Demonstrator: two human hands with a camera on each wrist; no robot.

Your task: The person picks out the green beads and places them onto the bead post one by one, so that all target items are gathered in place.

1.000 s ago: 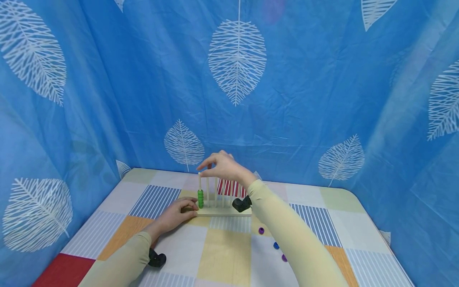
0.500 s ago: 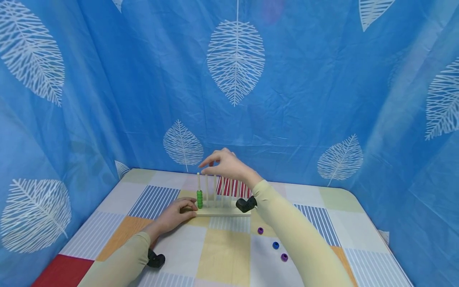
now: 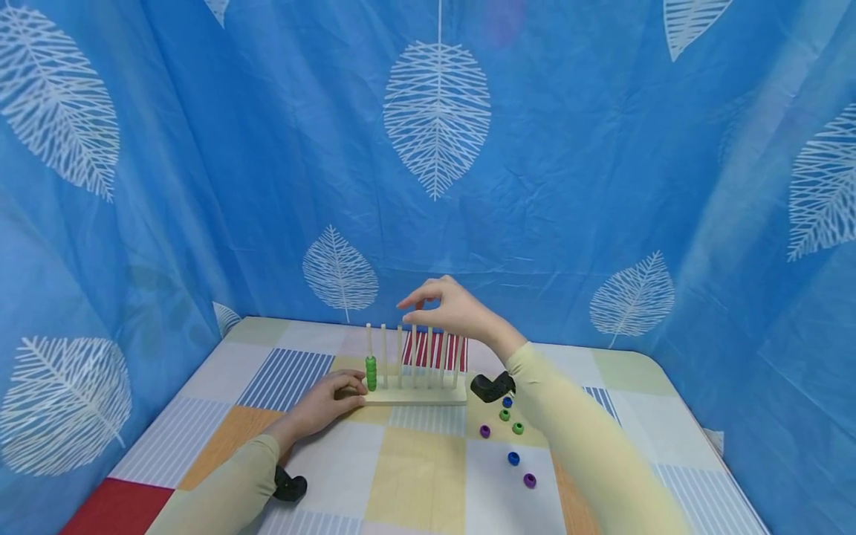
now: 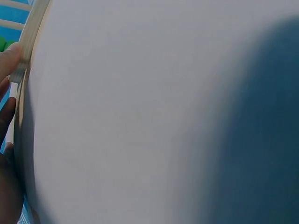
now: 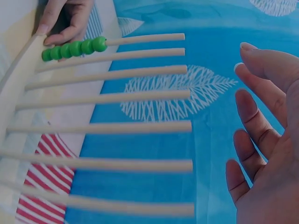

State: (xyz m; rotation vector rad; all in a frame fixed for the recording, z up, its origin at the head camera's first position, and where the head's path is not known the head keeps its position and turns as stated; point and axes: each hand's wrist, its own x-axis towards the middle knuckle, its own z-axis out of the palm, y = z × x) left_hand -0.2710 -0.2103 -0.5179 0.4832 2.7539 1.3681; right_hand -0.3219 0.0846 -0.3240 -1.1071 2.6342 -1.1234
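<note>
A pale wooden bead rack (image 3: 417, 396) stands on the table with several upright pegs. Green beads (image 3: 371, 374) are stacked on its leftmost peg, and the other pegs are bare. My left hand (image 3: 326, 401) grips the rack's left end; in the left wrist view its thumb and fingers (image 4: 8, 63) lie against the base. Above the middle pegs hovers my right hand (image 3: 455, 306). Its fingers (image 5: 247, 105) are apart and loosely bent with nothing between them, clear of the peg tips in the right wrist view.
Loose beads lie right of the rack: purple (image 3: 484, 432), green (image 3: 518, 428), blue (image 3: 513, 458) and a few more. A patchwork cloth (image 3: 428, 475) covers the table. Blue leaf-printed curtains (image 3: 548, 223) hang around its back and sides.
My right hand has moved right, from the green-bead peg to above the middle pegs. With the forearm shifted, more loose beads show. The left hand stays on the rack's end.
</note>
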